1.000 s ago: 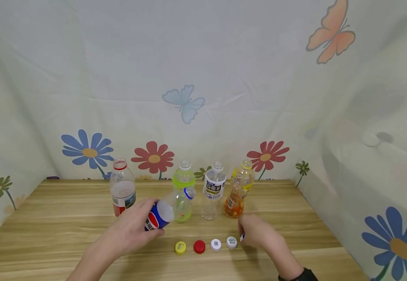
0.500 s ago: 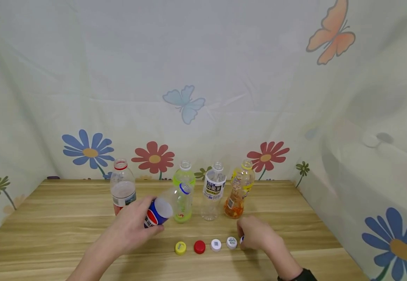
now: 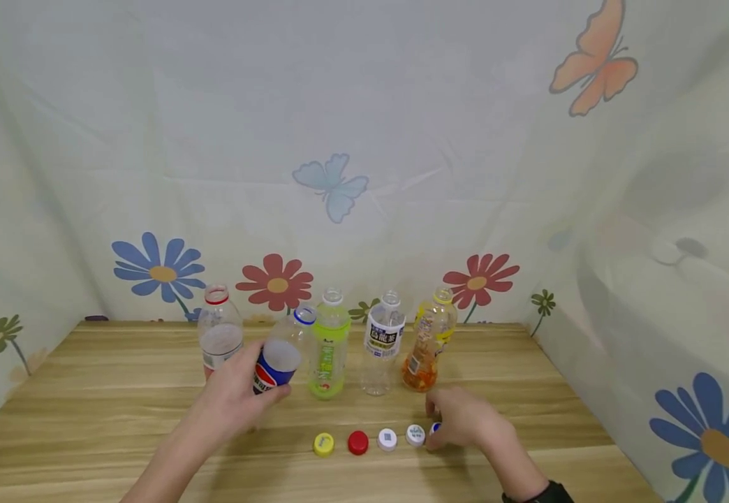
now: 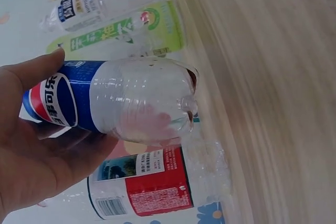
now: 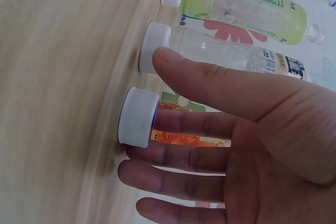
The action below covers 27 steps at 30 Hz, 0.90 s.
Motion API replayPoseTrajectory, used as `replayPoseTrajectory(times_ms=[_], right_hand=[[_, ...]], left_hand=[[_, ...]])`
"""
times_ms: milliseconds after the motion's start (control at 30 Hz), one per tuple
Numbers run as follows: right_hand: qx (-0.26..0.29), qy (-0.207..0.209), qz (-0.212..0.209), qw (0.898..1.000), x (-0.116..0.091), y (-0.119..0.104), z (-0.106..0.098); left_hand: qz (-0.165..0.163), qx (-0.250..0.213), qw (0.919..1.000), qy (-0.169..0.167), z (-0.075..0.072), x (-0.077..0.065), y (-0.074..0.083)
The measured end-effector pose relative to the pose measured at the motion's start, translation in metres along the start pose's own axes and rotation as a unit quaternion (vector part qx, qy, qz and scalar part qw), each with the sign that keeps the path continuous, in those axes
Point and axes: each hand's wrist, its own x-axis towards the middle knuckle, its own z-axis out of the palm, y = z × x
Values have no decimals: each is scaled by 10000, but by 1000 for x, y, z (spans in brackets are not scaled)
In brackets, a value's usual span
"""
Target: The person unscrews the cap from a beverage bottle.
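Observation:
My left hand [image 3: 229, 391] grips a Pepsi bottle [image 3: 278, 353] by its blue label, thumb on one side and fingers round the other. The uncapped bottle leans a little to the right, its bare clear base [image 4: 152, 98] off the wood in the left wrist view. My right hand [image 3: 465, 419] is low over the table with thumb and fingers spread. Between them stands a blue-topped white cap [image 5: 138, 117], the rightmost of a row. The thumb is apart from that cap and overlaps a neighbouring white cap [image 5: 155, 48] in the right wrist view; the fingers lie behind it.
Behind the hands stand a clear bottle with a red ring [image 3: 218, 325], a green-labelled bottle [image 3: 329, 349], an oolong tea bottle [image 3: 382, 342] and an orange-patterned bottle [image 3: 429, 342]. Left of my right hand lie a yellow cap [image 3: 323, 444], a red cap [image 3: 357, 442] and white caps.
The Pepsi bottle has swung from a strong rightward tilt to nearly upright, its mouth moving left and up. My right thumb and fingers have spread, baring more of the blue-topped cap.

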Motion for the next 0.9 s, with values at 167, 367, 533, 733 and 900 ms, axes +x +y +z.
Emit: replayPoseTrajectory(times_ms=[167, 367, 533, 733, 900], right_hand=[[112, -202, 173, 9996, 1, -1, -3], [137, -285, 229, 9992, 1, -2, -4], [104, -233, 231, 9994, 0, -1, -4], [150, -256, 239, 9993, 0, 0, -4], [252, -293, 262, 9989, 1, 1, -4]], left_hand=[[-14, -61, 9998, 173, 3, 4, -4], [-57, -320, 9985, 449, 6, 10, -9], [-150, -468, 9978, 455, 9, 14, -11], [-288, -517, 9971, 479, 12, 19, -11], [-405, -703, 9956, 473, 15, 24, -10]])
